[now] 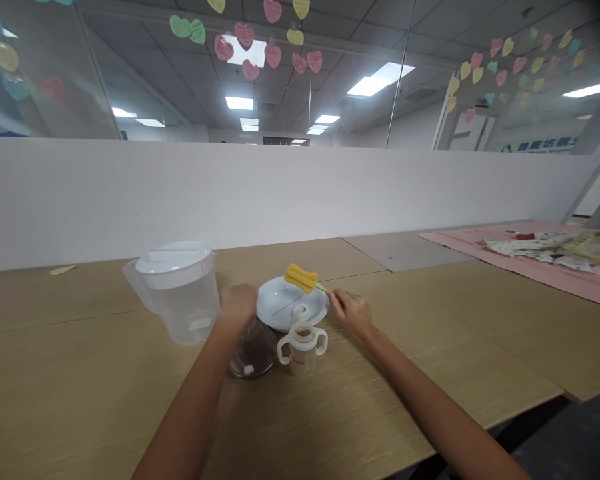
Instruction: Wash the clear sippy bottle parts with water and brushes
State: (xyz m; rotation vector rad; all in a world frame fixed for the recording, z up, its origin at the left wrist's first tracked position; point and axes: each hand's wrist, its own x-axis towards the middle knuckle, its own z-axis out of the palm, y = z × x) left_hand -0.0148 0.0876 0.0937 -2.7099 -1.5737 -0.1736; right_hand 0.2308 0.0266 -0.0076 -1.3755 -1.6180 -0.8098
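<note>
Our right hand pinches a yellow sponge brush

Its ridged head shows over the white dish, between the far and near edges of the table. Our hands are apart; the left hand curls beside the dish, its grip too blurred to tell. Toward the near edge, a two-handled cup fronts the dish; our left forearm partly hides a dark see-through vessel. A lidded pitcher stands left.

Paper hearts above pink cloth
</note>
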